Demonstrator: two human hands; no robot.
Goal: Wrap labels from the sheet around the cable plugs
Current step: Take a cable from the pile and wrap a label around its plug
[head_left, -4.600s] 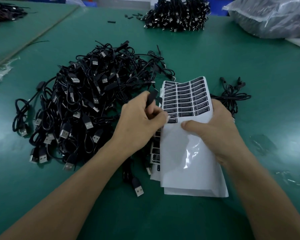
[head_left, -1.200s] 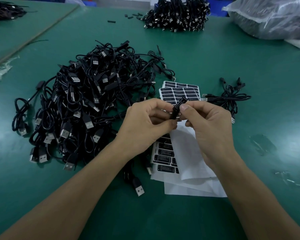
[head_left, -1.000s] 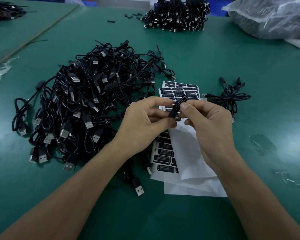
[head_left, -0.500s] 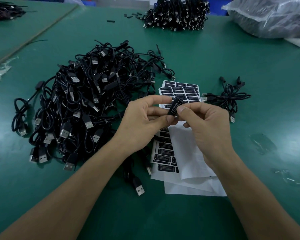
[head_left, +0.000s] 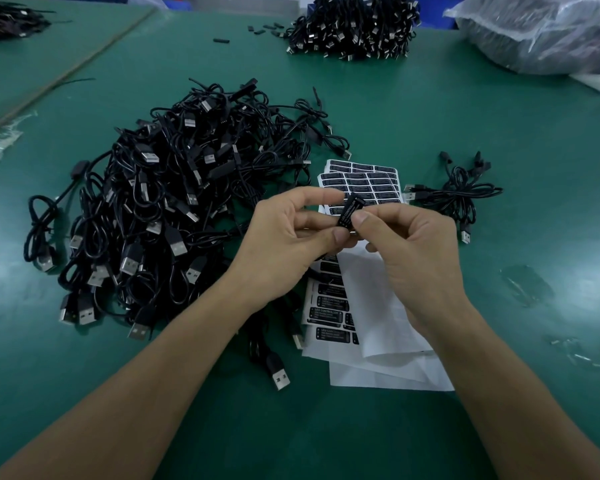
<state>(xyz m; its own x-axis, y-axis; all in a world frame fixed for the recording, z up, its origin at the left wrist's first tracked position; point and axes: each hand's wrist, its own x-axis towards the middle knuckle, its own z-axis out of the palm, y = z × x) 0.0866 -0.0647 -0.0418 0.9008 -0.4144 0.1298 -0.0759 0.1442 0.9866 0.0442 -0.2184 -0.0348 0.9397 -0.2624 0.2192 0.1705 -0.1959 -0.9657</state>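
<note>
Nearest, white glossy backing sheets (head_left: 388, 341) carrying rows of small black labels lie flat on the green table mat (head_left: 326, 427), directly beneath both hands. Just above them, the left hand (head_left: 284, 244) pinches the lower end of a small black plastic cable plug (head_left: 356, 201) between thumb and fingers, forefinger arched over its top. The right hand (head_left: 416, 251) clamps thumb and forefinger on the plug's side, pressing a black label with white print (head_left: 346, 219) that lies along it. The plug looks light, stiff and smooth, so it probably twists easily. It is best held by the cord end, leaving its faces free. The label seems thin, limp and sticky, likely to crease, and is better handled by one edge. Both wrists are raised off the mat and the palms turn inward. To the left sprawls a tangled heap of black USB cables (head_left: 174, 209), and to the right lies a small black cable bundle (head_left: 458, 195). Farther back are tied black cable bundles (head_left: 354, 29) and a clear plastic bag (head_left: 548, 32).
</note>
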